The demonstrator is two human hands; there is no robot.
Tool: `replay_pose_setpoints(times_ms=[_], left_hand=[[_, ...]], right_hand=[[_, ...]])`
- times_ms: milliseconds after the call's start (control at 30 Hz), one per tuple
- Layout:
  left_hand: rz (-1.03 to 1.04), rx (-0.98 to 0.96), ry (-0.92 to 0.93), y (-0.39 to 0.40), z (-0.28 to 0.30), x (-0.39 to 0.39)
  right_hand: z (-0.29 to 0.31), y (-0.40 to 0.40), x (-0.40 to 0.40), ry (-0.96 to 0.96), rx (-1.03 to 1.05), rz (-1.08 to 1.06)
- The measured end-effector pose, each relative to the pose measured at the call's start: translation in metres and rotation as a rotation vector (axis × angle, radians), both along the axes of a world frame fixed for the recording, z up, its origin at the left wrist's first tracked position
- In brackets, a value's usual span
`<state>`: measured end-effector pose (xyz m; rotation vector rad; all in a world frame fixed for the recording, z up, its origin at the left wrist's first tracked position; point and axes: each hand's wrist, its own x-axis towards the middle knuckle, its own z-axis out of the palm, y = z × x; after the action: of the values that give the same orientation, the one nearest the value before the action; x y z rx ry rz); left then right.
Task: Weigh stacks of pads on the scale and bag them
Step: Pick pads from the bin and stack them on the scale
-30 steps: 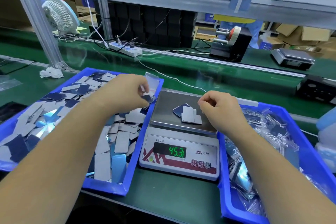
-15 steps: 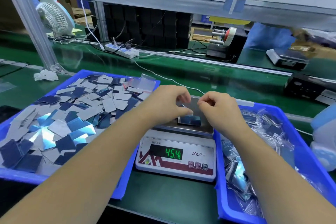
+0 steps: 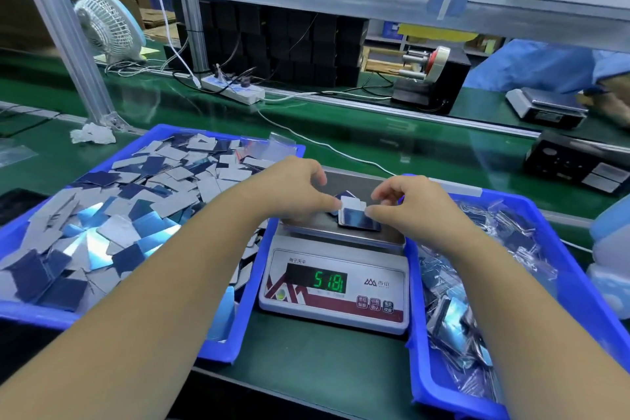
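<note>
A small stack of pads (image 3: 358, 218), grey and glossy dark blue, lies on the steel pan of the white scale (image 3: 335, 286). The scale's green display reads about 51.8. My left hand (image 3: 296, 193) pinches the stack's left edge with thumb and fingertips. My right hand (image 3: 407, 204) pinches its right edge. Left of the scale, a blue tray (image 3: 221, 344) holds many loose pads (image 3: 119, 208). To the right, another blue tray (image 3: 426, 382) holds clear bags filled with pads (image 3: 456, 310).
The scale stands on a green bench. Behind it run a white cable, a power strip (image 3: 235, 89), a small fan (image 3: 105, 27) and a tape dispenser (image 3: 433, 78). A second scale (image 3: 545, 106) and a person in a blue coat are at the far right.
My left hand came from the loose-pad tray to the scale and added pads. Both hands now close on the stack's sides. The reading rose from about 45.3 to 51.8.
</note>
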<state>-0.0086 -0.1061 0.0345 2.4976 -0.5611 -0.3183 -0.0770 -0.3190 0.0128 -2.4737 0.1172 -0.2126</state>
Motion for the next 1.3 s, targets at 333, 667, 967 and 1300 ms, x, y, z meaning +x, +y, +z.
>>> replay_pose_setpoints(times_ms=[333, 667, 967, 1300], left_hand=[[-0.161, 0.290, -0.128, -0.038, 0.003, -0.005], [-0.180, 0.337, 0.015, -0.048, 0.011, 0.020], [-0.215, 0.242, 0.000, -0.046, 0.011, 0.021], [-0.202, -0.305, -0.045, -0.029, -0.024, -0.002]], right_hand=[[0.002, 0.002, 0.002, 0.115, -0.169, 0.038], [0.014, 0.008, 0.022, 0.298, -0.132, 0.040], [0.010, 0.011, 0.019, 0.171, -0.075, 0.084], [0.008, 0.016, 0.015, -0.089, -0.059, 0.031]])
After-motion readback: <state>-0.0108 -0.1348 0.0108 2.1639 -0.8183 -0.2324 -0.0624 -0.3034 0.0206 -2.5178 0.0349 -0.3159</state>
